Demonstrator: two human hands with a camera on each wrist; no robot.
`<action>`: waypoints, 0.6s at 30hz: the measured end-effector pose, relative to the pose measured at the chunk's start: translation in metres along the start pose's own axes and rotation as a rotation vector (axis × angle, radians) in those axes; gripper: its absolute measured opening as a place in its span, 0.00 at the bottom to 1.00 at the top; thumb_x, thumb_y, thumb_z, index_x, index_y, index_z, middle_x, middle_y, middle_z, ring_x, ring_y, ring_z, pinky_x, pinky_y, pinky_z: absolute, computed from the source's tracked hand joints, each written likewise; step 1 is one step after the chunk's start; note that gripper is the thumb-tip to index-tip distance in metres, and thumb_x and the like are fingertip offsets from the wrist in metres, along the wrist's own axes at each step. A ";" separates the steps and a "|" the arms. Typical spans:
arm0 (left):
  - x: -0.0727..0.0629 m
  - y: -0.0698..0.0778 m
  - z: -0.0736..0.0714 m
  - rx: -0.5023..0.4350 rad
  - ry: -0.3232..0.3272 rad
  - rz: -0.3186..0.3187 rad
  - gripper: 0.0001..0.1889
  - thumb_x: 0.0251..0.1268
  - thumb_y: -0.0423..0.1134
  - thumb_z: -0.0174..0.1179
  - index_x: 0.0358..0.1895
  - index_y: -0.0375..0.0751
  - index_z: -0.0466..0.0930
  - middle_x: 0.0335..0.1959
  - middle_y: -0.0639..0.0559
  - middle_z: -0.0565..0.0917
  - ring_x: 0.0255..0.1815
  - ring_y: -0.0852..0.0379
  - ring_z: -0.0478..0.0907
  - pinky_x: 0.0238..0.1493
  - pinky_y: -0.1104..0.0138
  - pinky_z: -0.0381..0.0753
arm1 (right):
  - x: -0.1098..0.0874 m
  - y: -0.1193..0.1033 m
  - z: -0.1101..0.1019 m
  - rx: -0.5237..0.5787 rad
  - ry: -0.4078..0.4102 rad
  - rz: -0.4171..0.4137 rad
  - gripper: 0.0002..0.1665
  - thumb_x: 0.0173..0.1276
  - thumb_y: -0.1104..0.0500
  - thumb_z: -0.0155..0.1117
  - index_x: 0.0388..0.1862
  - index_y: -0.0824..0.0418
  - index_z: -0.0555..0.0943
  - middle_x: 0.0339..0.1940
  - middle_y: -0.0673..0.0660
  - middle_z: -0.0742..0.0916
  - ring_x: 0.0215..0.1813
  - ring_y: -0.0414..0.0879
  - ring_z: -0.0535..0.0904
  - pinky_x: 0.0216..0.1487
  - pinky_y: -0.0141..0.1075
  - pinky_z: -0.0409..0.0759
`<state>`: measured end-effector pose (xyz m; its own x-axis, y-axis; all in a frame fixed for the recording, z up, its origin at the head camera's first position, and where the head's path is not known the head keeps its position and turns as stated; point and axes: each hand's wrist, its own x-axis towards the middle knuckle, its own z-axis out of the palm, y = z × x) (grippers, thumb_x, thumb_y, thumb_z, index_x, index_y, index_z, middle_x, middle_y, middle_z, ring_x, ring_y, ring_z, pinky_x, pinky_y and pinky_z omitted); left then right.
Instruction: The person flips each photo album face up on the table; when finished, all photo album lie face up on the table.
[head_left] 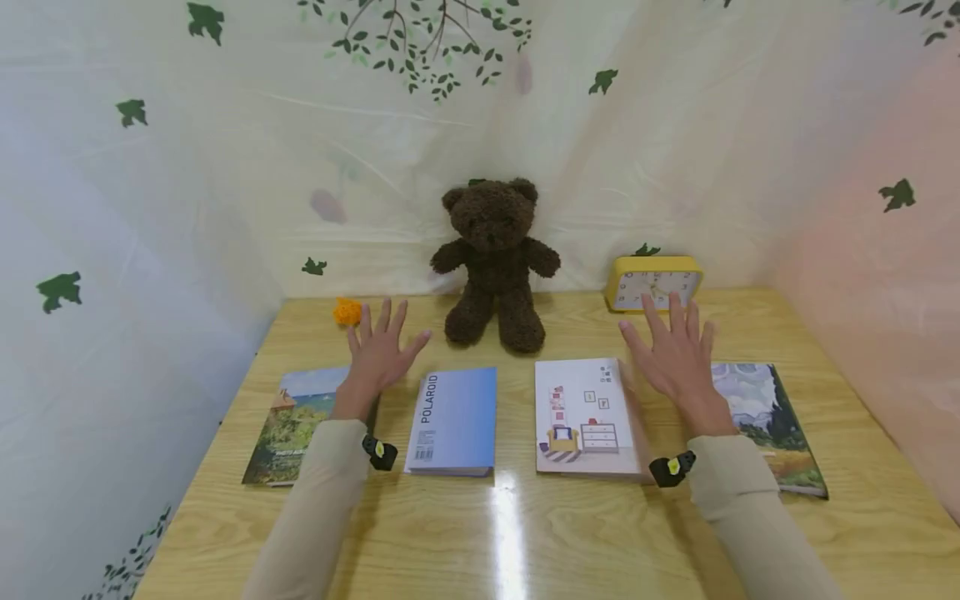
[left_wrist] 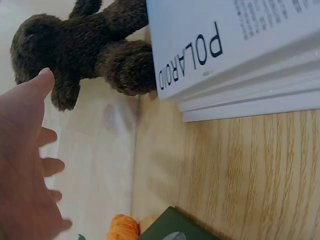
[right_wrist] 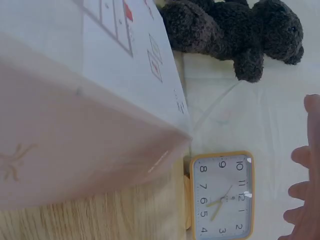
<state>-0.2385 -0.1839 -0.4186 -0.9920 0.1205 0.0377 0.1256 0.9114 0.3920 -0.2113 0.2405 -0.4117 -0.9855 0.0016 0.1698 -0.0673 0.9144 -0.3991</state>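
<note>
Behind the books (head_left: 453, 425) are a bear (head_left: 495, 262) and yellow clock (head_left: 656, 264).

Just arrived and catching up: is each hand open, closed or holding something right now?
Left hand: open, spread out, holding nothing.
Right hand: open, spread out, holding nothing.

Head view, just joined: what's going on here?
A person's left hand and right hand hover, fingers spread, holding nothing. Four books lie in a row on the wooden table, from left: landscape-covered book, blue POLAROID book, white illustrated book, mountain-scene book. Behind: an orange item, brown teddy bear and yellow clock.
</note>
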 end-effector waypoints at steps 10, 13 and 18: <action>-0.009 -0.022 -0.021 -0.351 0.258 0.109 0.29 0.71 0.46 0.55 0.68 0.32 0.64 0.66 0.34 0.69 0.67 0.36 0.64 0.67 0.44 0.61 | 0.011 -0.037 0.006 0.251 0.203 -0.144 0.41 0.72 0.41 0.51 0.75 0.61 0.56 0.75 0.65 0.60 0.74 0.64 0.53 0.70 0.62 0.54; -0.017 -0.030 -0.030 -0.429 0.325 0.085 0.25 0.70 0.44 0.56 0.64 0.33 0.69 0.62 0.36 0.73 0.62 0.38 0.70 0.64 0.47 0.68 | 0.014 -0.055 0.012 0.317 0.210 -0.198 0.40 0.71 0.45 0.54 0.75 0.61 0.58 0.74 0.65 0.62 0.74 0.62 0.55 0.70 0.60 0.56; -0.034 -0.049 -0.042 -0.497 0.383 0.048 0.23 0.70 0.44 0.56 0.62 0.35 0.71 0.59 0.37 0.75 0.61 0.39 0.71 0.63 0.48 0.70 | 0.016 -0.092 0.026 0.397 0.186 -0.277 0.38 0.70 0.46 0.56 0.74 0.59 0.59 0.73 0.62 0.64 0.74 0.59 0.58 0.69 0.57 0.59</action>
<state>-0.2117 -0.2494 -0.4004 -0.9311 -0.0773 0.3565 0.2401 0.6059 0.7584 -0.2254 0.1460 -0.3960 -0.8805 -0.1139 0.4602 -0.4113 0.6664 -0.6219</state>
